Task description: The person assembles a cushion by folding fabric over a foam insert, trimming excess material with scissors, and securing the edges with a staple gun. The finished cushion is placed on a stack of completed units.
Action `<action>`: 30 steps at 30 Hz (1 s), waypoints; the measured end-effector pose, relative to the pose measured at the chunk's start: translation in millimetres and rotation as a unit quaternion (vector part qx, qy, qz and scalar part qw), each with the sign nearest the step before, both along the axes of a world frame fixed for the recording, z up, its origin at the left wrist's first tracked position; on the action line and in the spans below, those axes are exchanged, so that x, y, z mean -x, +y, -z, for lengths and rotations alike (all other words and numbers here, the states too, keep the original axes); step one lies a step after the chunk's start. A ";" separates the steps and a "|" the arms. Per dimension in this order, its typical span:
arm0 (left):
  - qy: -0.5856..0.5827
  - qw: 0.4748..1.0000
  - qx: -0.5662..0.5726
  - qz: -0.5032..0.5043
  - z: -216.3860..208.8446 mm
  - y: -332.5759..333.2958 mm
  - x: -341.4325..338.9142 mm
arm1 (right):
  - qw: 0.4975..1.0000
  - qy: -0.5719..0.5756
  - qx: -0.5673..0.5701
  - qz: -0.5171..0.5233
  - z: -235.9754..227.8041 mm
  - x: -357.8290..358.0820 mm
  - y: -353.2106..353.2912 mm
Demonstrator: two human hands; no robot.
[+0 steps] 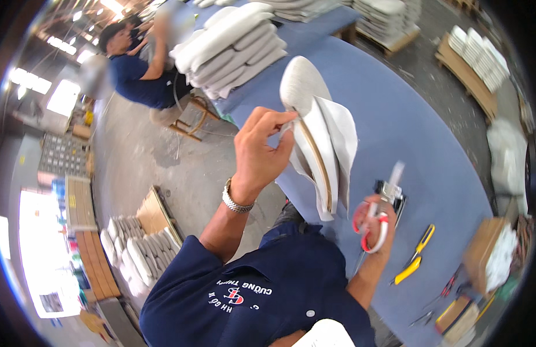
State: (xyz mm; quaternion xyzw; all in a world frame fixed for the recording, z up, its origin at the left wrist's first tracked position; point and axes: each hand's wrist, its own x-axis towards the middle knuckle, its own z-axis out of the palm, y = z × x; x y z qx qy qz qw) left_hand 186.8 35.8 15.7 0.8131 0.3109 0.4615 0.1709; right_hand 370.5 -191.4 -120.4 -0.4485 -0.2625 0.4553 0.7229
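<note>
My left hand (259, 151) is closed in a pinch at the edge of an upholstered cushion piece (303, 87), thumb and forefinger together. Light grey fabric covers the piece, which stands tilted over the blue table; a loose fabric flap (341, 128) hangs along its right side. A narrow brown strip (318, 157) runs down the middle from near my fingertips. My right hand (373, 222) is closed around scissors (384, 232) with red and white handles, their blades smeared by motion. A black and silver tool (400, 202), partly hidden, is right beside that hand.
On the blue table (447, 173) lie a yellow utility knife (417, 254) and red-handled pliers (450, 283). A cardboard box (484, 254) stands at the right edge. Stacked cushions (233, 49) rise at the far end, near a seated person (143, 81). More cushions (143, 254) sit at lower left.
</note>
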 end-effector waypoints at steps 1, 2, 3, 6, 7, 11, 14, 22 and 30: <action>0.004 1.000 -0.010 0.008 0.5 -2.1 -1.6 | 0.997 -0.010 -0.042 -0.060 -12.1 12.4 11.3; 0.009 1.000 -0.020 0.013 0.6 -4.3 -0.8 | 0.993 -0.050 -0.049 -0.095 -21.5 19.2 20.8; 0.011 0.999 -0.032 0.016 0.8 -5.3 -0.5 | 0.985 -0.092 -0.057 -0.133 -29.2 22.7 29.2; 0.044 0.997 -0.060 0.013 -0.3 -1.7 -5.3 | 0.965 -0.204 -0.056 -0.156 -43.3 24.8 49.0; 0.053 0.996 -0.072 0.006 -1.6 -0.2 -6.2 | 0.962 -0.217 -0.035 -0.163 -47.6 25.5 51.6; 0.060 0.997 -0.049 -0.008 -6.8 5.8 -6.6 | 0.955 -0.242 -0.006 -0.173 -51.4 30.5 61.0; 0.058 0.997 -0.045 0.002 -9.4 7.5 -2.2 | 0.960 -0.215 0.012 -0.180 -54.9 31.4 70.1; 0.044 0.999 0.000 0.026 -9.2 8.2 6.2 | 0.943 -0.259 0.038 -0.203 -75.1 22.8 89.7; 0.055 0.998 -0.038 0.021 -6.2 2.4 8.8 | 0.931 -0.304 0.072 -0.188 -87.2 18.5 87.1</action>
